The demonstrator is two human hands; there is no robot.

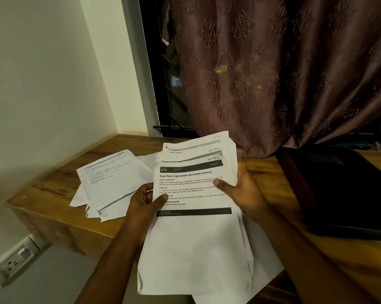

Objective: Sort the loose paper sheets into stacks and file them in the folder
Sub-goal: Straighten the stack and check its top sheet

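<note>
A bundle of printed sheets (196, 233) is held up in front of me over the wooden desk (53, 189). Its top sheet is headed "Shoe Rack Organization and Inside Cleaning". My left hand (144, 200) grips the bundle's left edge, thumb on the top sheet. My right hand (240, 191) grips the right edge, thumb across the print and fingers behind the paper. The sheets behind fan out unevenly at the top. A second, loose pile of sheets (110, 185) lies on the desk to the left. At the right lies a dark flat folder (342, 189).
A patterned brown curtain (283, 73) hangs behind the desk and drapes onto its back edge. A white wall stands to the left, with a socket plate (16, 260) below the desk. A dark window gap shows beside the curtain.
</note>
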